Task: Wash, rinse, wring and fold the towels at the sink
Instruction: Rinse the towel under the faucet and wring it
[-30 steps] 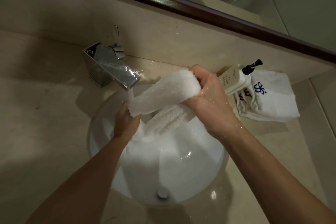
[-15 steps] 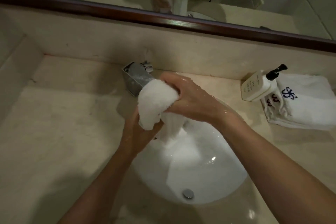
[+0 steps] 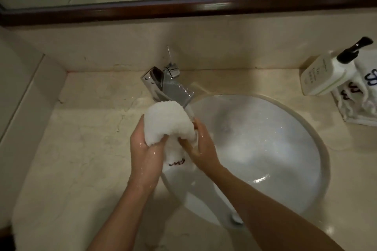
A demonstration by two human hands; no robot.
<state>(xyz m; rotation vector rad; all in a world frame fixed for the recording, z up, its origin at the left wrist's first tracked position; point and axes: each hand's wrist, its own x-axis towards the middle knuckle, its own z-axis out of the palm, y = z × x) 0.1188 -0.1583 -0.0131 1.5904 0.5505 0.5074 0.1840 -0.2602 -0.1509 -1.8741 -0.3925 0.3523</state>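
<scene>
Now the towel (image 3: 169, 122) bunches over the sink's (image 3: 318, 140) nine-o'clock rim, just under the tap (image 3: 169, 87), long axis dropping toward six (embroidered end lowest). Left hand (image 3: 145, 149) grips its left side, right hand (image 3: 201, 146) its right, equally near, poised, I judge, to wring.

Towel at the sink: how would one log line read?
step: wringing | towel: bunched | left hand: grips towel | right hand: grips towel | faucet: running

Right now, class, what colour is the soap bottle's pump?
Black, on the cream bottle; head view.
</scene>
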